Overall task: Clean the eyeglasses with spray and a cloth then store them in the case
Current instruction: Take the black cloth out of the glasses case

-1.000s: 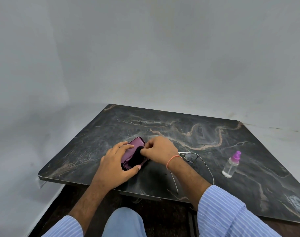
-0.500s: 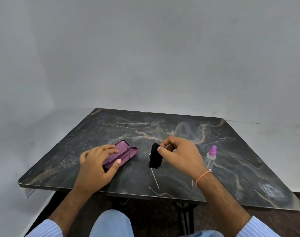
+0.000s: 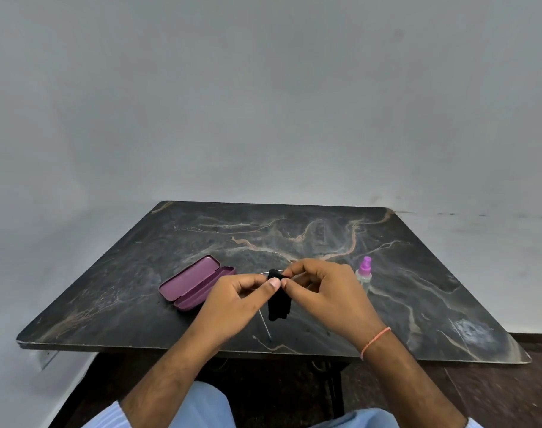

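Nearest, the left hand (image 3: 232,299) and right hand (image 3: 322,291) meet above the table's (image 3: 140,310) front edge, both pinched on the black cloth (image 3: 279,305) hanging between them; the glasses (image 3: 265,327) lie beneath, mostly hidden; the open case (image 3: 195,282) sits just left, the spray (image 3: 365,273) right; bare marble stretches behind; no writing is legible.

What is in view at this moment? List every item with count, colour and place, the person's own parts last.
table: one, dark marbled top, against a grey wall.
case: one, purple, open, left of the hands.
cloth: one, black, pinched by both hands, hanging above the table.
eyeglasses: one, thin metal, mostly hidden behind the hands and cloth.
spray bottle: one, clear with purple top, upright, right of the hands.
left hand: one, gripping the cloth.
right hand: one, orange wrist thread, gripping the cloth.
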Demonstrator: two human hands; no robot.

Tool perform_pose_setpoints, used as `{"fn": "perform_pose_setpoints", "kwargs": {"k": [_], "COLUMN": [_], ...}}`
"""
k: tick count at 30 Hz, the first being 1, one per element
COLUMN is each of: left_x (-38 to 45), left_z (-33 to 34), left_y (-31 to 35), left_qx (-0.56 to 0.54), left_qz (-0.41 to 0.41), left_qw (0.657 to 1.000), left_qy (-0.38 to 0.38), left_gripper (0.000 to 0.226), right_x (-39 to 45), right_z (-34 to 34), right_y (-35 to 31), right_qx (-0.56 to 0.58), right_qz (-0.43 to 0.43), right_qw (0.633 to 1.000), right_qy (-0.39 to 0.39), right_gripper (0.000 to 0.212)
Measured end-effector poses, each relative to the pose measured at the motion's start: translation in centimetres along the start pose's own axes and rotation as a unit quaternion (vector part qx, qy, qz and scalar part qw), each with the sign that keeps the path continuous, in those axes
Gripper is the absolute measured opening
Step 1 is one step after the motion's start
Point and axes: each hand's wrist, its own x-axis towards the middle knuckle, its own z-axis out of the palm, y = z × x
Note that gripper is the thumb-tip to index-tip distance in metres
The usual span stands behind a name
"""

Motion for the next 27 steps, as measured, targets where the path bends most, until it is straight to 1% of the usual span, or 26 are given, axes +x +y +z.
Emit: {"fn": "perform_pose_setpoints", "kwargs": {"k": [4,5,10,13,16,20,22,24,27], "left_x": [0.2,0.3,0.5,0.6,0.6,0.7,0.9,1.1,1.5], "left_z": [0.5,0.6,0.9,1.2,1.2,1.0,1.0,0.9,0.6], "left_y": [0.5,0.5,0.7,0.5,0.9,1.1,1.1,1.0,0.8], "left_qx": [-0.04,-0.044,-0.088,-0.118,-0.14,-0.093,-0.066,-0.039,0.018], "left_qz": [-0.011,-0.014,-0.055,-0.081,-0.084,-0.062,-0.055,-0.056,-0.042], "left_qw": [0.999,0.999,0.995,0.99,0.987,0.993,0.995,0.997,0.999], "left_qy": [0.002,0.004,0.01,0.014,-0.013,-0.05,-0.056,-0.04,-0.019], "left_gripper": [0.016,0.017,0.018,0.019,0.023,0.029,0.029,0.022,0.031], "right_x": [-0.4,-0.5,-0.8,-0.8,-0.9,-0.9,-1.0,-1.0,-0.9], "right_z": [-0.4,-0.6,-1.1,-1.1,-1.0,-1.1,-1.1,-1.2,-1.5], "right_y": [0.7,0.9,1.5,1.8,2.0,2.3,2.5,2.4,2.3], "right_qx": [0.02,0.027,0.069,0.088,0.119,0.15,0.128,0.088,0.082], "right_qz": [0.0,0.003,0.023,0.041,0.033,0.023,0.016,-0.009,-0.037], "right_qw": [1.0,1.0,0.997,0.995,0.992,0.988,0.991,0.996,0.996], "right_qy": [0.005,0.005,0.006,0.021,0.028,0.016,0.02,0.02,-0.029], "right_gripper": [0.011,0.012,0.018,0.02,0.032,0.046,0.05,0.054,0.059]}}
